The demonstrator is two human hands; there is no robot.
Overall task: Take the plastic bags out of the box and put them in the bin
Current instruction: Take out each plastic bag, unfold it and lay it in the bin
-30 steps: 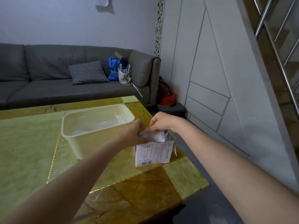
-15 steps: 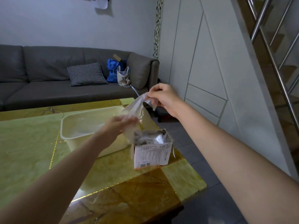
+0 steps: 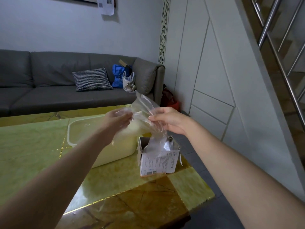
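I have my right hand [image 3: 171,120] pinched on a clear plastic bag [image 3: 145,109], thumb and fingertips closed on the film near its middle. My left hand [image 3: 118,119] is on the same bag just to the left; its fingers curl loosely against the crumpled plastic, but through the blur I cannot tell whether they truly grip it or only touch it. The bag stretches between the two hands, one end standing up above them and the other trailing down from my right hand into the open top of the box [image 3: 159,161], where more clear plastic shows. So the bag sits partly in the air at my grip and is not fully clear of the box. The box is a small printed carton standing upright on the table [image 3: 33,146], below and a little in front of my right hand. The bin [image 3: 113,154], a pale plastic tub, stands just beside the box on its left, directly beneath my left hand and forearm. Beyond the table runs a grey sofa [image 3: 49,90].
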